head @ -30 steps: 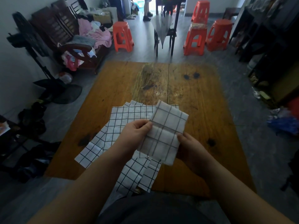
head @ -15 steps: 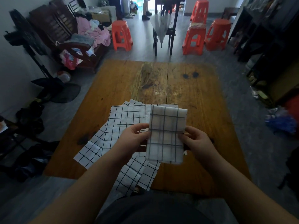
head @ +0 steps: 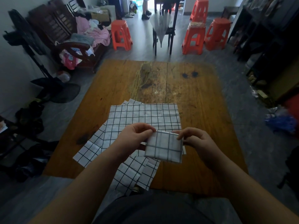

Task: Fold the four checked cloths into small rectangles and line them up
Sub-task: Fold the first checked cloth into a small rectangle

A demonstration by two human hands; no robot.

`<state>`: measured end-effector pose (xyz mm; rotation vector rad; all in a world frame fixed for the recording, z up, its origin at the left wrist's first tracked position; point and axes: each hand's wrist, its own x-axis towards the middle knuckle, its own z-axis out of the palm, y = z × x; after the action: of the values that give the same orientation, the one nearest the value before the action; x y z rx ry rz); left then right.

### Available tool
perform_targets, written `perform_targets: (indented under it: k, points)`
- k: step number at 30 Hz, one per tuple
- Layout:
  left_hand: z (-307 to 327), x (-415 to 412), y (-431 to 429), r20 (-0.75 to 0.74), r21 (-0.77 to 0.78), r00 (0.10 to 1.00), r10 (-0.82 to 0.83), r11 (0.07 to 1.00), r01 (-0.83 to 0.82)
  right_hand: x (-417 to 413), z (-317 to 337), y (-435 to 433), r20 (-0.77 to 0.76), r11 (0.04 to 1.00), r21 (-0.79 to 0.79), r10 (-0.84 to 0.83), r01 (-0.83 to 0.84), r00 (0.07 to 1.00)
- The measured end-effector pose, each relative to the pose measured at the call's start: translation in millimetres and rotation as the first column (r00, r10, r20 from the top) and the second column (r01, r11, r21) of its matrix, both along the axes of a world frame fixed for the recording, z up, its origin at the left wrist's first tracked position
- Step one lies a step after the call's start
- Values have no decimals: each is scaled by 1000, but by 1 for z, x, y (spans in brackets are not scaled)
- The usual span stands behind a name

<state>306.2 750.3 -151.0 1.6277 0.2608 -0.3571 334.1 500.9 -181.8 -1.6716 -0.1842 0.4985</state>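
Observation:
A small folded checked cloth, white with dark grid lines, hangs just above the table's near half. My left hand pinches its upper left corner and my right hand pinches its upper right corner. Under and behind it, a loose overlapping pile of unfolded checked cloths lies flat on the wooden table, spreading from the middle toward the near left edge. How many cloths the pile holds cannot be told.
Bare wood shows on the table's far half and right side. Orange plastic stools and a dark chair stand beyond the far edge. A cluttered bench and a fan are at the left, dark shelves at the right.
The held cloth was a tall strip; it has been folded in half into a smaller rectangle and lowered toward me. Both hands now grip its top corners.

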Motion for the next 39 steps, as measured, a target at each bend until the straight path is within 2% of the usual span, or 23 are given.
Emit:
perform_targets:
  k: [2,5,9,12,19,21,23,27,32,39]
  points:
    - [0,1,-2,65,119,997,-41,992,33,1,0,6,115,994,-105,-11,23,993]
    - [-3,3,-6,128,268,982,-137,958,99,2,5,22,193,968,-248,14,34,981]
    - [-10,2,-9,149,290,971,-187,947,138,3,12,37,275,894,-448,162,-22,948]
    - [-13,2,-9,167,277,974,-151,956,100,5,13,42,266,894,-448,144,-10,953]
    - [-23,-4,-11,141,288,987,-79,957,35,3,9,40,127,923,-378,136,-79,983]
    - [-25,-3,-14,151,291,985,-78,956,31,2,5,41,143,912,-404,143,-74,979]
    - [-26,-2,-16,147,327,984,-97,944,44,3,3,42,168,911,-412,116,-38,979]
    - [-28,-4,-12,67,428,968,-242,883,191,6,1,38,136,952,-300,-20,61,990]
    - [-30,-8,-6,28,398,970,-241,893,211,3,-3,32,138,938,-340,-18,64,990]
    - [-31,-7,-5,-8,263,979,-203,944,197,1,-5,37,145,933,-352,-19,70,989]
